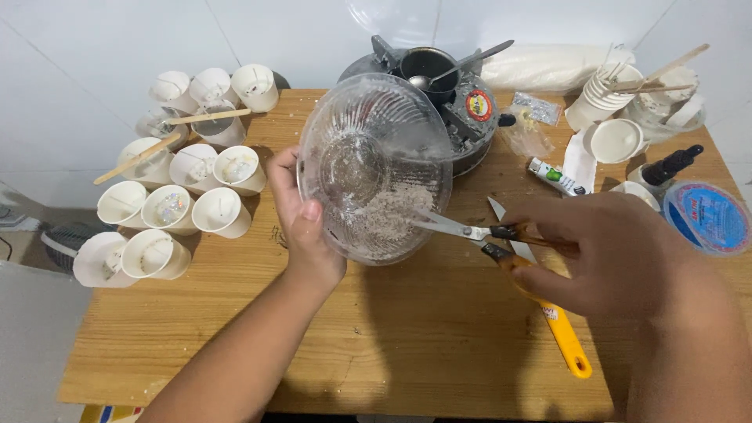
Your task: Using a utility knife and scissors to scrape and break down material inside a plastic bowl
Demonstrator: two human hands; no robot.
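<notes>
**Head view: scraping the tilted bowl**

Our left hand (301,227) clamps the clear glass bowl (374,164), tipped up above the wooden table (407,337). Our right hand (595,251), just right of the bowl, grips scissors (462,229), tips in the white flakes (388,211). We judge short, gentle scrapes best.

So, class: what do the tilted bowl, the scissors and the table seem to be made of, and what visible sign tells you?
Bowl: clear ribbed glass or plastic, glossy; the table shows through it. Scissors: shiny metal blades, orange handles, probably plastic. Table: light wood, matte, with visible grain lines.
</notes>
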